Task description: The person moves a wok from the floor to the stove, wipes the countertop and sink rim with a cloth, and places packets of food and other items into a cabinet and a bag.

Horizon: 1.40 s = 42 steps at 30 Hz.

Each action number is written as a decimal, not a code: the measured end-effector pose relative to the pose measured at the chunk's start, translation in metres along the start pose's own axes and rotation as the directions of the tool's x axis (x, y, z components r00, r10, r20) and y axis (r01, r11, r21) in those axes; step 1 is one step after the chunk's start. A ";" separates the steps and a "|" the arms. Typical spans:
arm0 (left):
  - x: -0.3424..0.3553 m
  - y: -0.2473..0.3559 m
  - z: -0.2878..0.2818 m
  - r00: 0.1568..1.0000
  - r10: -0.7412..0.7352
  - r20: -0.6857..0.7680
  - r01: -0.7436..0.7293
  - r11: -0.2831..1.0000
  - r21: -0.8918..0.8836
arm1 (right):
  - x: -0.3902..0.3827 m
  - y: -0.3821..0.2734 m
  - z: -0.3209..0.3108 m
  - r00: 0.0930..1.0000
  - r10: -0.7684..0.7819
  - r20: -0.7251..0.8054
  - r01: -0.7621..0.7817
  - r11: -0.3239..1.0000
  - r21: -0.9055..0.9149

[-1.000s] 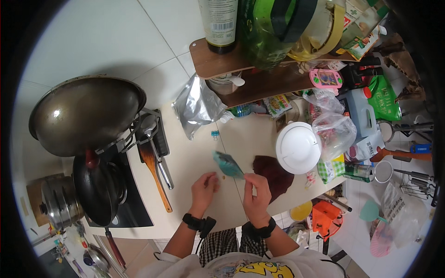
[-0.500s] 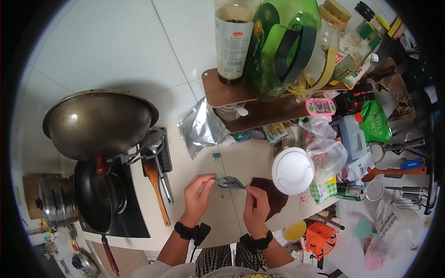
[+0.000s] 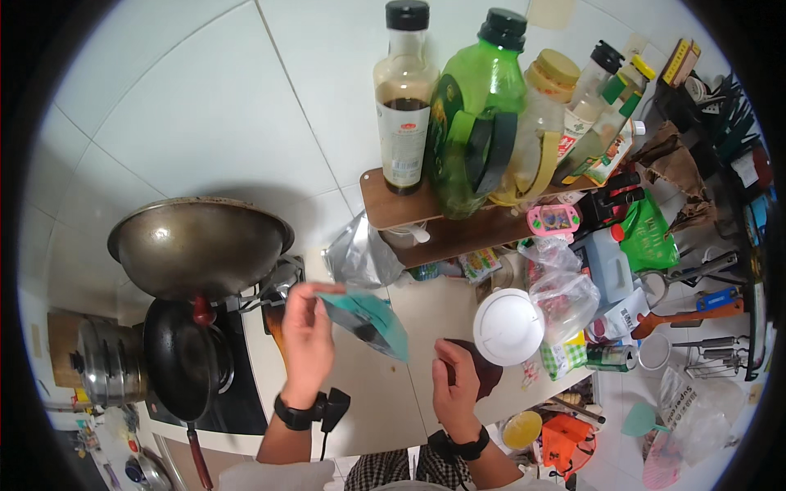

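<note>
Here's the pale tabletop (image 3: 372,417), wide across the middle, with the big wok (image 3: 201,254) looming beyond its left end and the white round dish (image 3: 509,327) over toward the right end; the dark red cloth (image 3: 489,372) lies just left of and below that dish. Now the hands, both toward the near edge: left hand (image 3: 309,348) raised, thumb and fingers pinching one corner of the teal packet (image 3: 367,323); right hand (image 3: 455,385) beside the cloth, nothing in its grip, thumb a little parted from half-curled fingers. And here's the crux: the packet hangs above the tabletop, between the two hands, off to the right of the left one, its long axis slanting down from that pinch toward the near edge, its free tip nearer the right hand yet seemingly just apart from it, though depth is hard to judge here. Below, a tiny brown speck (image 3: 392,367).
</note>
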State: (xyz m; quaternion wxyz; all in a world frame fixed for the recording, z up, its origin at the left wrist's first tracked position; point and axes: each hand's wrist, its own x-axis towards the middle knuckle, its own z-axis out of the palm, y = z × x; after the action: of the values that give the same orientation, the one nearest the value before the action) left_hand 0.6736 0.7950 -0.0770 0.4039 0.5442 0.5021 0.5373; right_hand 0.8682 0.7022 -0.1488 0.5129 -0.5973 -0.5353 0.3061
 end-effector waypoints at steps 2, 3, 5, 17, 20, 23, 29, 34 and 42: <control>0.031 0.033 0.004 0.995 0.102 -0.012 -0.102 0.994 0.030 | -0.001 0.007 -0.004 1.000 -0.011 -0.006 0.011 1.000 -0.022; 0.046 0.048 0.007 0.989 0.145 -0.023 -0.144 0.989 0.037 | -0.003 0.009 -0.007 1.000 -0.015 -0.005 0.015 0.999 -0.046; 0.080 0.057 0.016 0.980 0.199 -0.009 -0.198 0.980 0.020 | -0.007 0.008 -0.014 1.000 0.003 -0.013 -0.003 0.998 -0.058; 0.157 -0.013 0.078 0.929 0.184 -0.322 -0.191 0.982 0.008 | -0.026 0.021 -0.033 0.999 0.047 -0.019 -0.049 0.989 -0.140; 0.133 -0.013 0.092 0.956 0.106 -0.275 -0.151 0.977 -0.148 | -0.027 0.030 -0.038 0.997 0.047 -0.054 -0.056 0.984 -0.170; 0.114 -0.022 0.088 0.948 0.271 -0.165 -0.272 0.962 0.018 | -0.036 0.044 -0.040 0.999 -0.018 0.027 0.026 0.940 -0.341; 0.108 -0.016 0.092 0.957 0.261 -0.123 -0.251 0.964 0.092 | -0.072 0.104 -0.037 0.972 0.078 0.224 0.114 0.673 -0.731; 0.057 -0.028 0.075 0.945 0.299 -0.132 -0.286 0.952 0.108 | -0.087 0.149 -0.031 0.984 0.062 0.165 0.101 0.570 -0.816; -0.098 -0.097 0.069 0.929 -0.345 0.137 0.313 0.926 0.210 | -0.042 0.154 0.034 0.998 0.052 -0.048 -0.070 0.763 -0.643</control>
State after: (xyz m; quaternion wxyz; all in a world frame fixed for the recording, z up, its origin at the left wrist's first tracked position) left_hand 0.7386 0.7220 -0.1965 0.4782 0.5312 0.5972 0.3641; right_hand 0.8772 0.6872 -0.3109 0.2739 -0.7582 -0.5810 0.1124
